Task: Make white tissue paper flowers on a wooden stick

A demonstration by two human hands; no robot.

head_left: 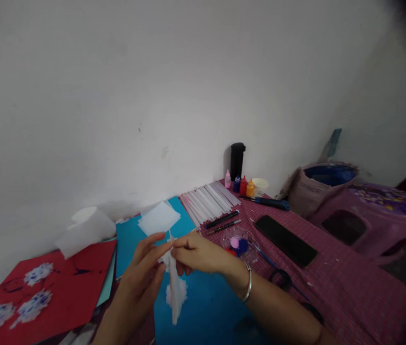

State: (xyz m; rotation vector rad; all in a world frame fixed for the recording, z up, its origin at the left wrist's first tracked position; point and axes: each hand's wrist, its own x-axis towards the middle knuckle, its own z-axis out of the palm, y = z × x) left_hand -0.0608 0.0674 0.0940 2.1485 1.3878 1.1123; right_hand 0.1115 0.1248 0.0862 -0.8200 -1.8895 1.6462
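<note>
A narrow folded strip of thin white paper point(176, 299) hangs upright over the blue sheet point(210, 306). My right hand point(197, 251) pinches the strip near its upper end, with the fingers curled. From the left, my left hand point(143, 268) reaches to the same spot, its fingers stretched out and thumb apart, the index fingertip against the paper. Behind the strip, pale pink-white dabbed patches point(183, 290) show on the blue sheet, partly hidden. A stack of white paper squares point(159, 218) lies at the sheet's far end.
On the left are a red sheet point(76, 287) with blue-white blossoms and a white tissue roll point(87, 230). To the right lie white strips point(206, 201), pens point(223, 219), paint blobs point(239, 244), a black phone point(285, 239) and a cutter point(272, 203). Paint bottles point(243, 185) and a black flask point(237, 160) stand behind.
</note>
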